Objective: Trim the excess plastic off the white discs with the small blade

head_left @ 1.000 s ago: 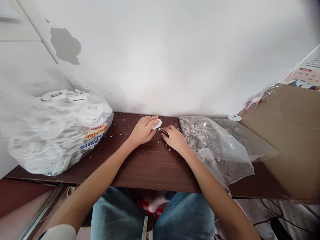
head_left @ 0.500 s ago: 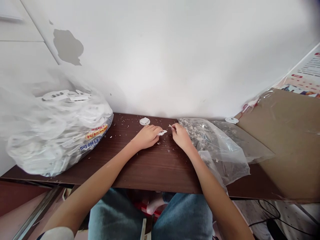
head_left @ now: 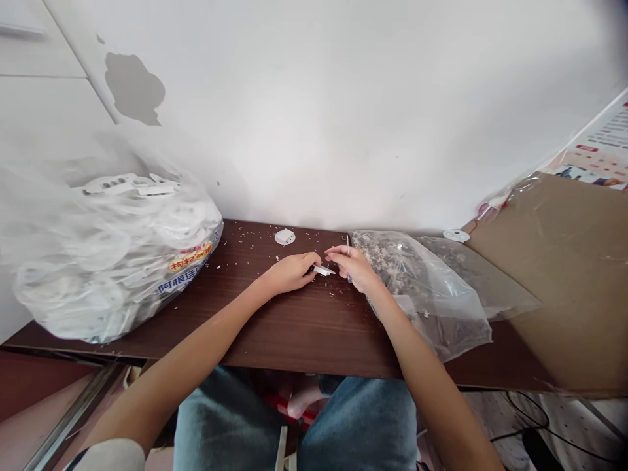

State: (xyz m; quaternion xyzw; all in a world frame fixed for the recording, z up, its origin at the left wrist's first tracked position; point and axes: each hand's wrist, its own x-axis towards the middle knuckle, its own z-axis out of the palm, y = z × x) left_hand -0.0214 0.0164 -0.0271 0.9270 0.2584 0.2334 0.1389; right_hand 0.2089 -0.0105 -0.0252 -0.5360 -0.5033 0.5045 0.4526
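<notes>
In the head view, my left hand (head_left: 294, 272) is closed on a small flat white plastic piece (head_left: 324, 270), pinched at its left end over the table. My right hand (head_left: 356, 267) is just to the right of it, with a thin pen-like tool (head_left: 348, 243) standing nearly upright among its fingers. The tool's exact kind is too small to make out. The right thumb and forefinger reach toward the white piece; whether they touch it I cannot tell. Beyond my left hand, a round white plastic part (head_left: 285, 236) lies on the dark brown table (head_left: 294, 333).
A large clear bag (head_left: 118, 261) full of white plastic parts stands at the left. Right of my hands lies a clear bag (head_left: 432, 294) with small white scraps. A white disc (head_left: 456, 235) rests near the cardboard (head_left: 564, 281). White shavings litter the tabletop.
My right hand has turned, and the tool in it now points upward. The white piece in my left hand has moved slightly right and toward me, and its angle has changed.
</notes>
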